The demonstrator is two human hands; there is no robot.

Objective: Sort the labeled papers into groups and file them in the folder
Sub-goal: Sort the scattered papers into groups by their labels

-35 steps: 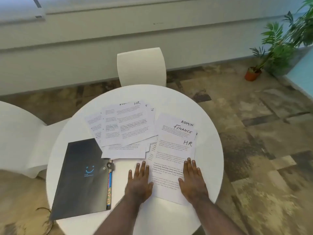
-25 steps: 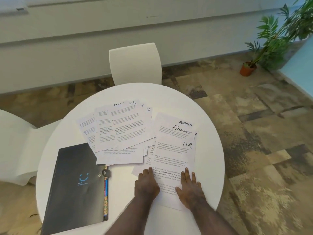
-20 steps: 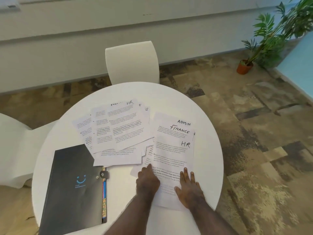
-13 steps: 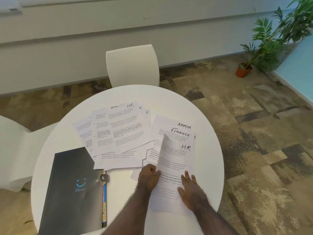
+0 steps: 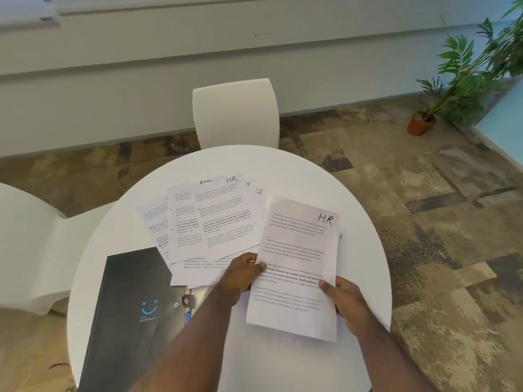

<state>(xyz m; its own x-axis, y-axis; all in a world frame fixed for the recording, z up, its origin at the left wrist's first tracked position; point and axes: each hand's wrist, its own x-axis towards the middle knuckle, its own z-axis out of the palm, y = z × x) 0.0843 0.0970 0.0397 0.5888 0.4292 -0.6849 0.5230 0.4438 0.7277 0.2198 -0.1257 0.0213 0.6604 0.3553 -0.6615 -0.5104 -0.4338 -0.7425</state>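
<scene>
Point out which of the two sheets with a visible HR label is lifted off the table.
The HR sheet on the right, gripped at its edges by the left hand and right hand. The other HR sheet lies flat atop the fanned pile.

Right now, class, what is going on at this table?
A person is sorting papers at a round white table. Both hands, left and right, grip a white printed sheet handwritten "HR", raised off the table. More white labelled sheets lie fanned out behind it. The black folder with a blue smile logo lies closed to the left.
</scene>
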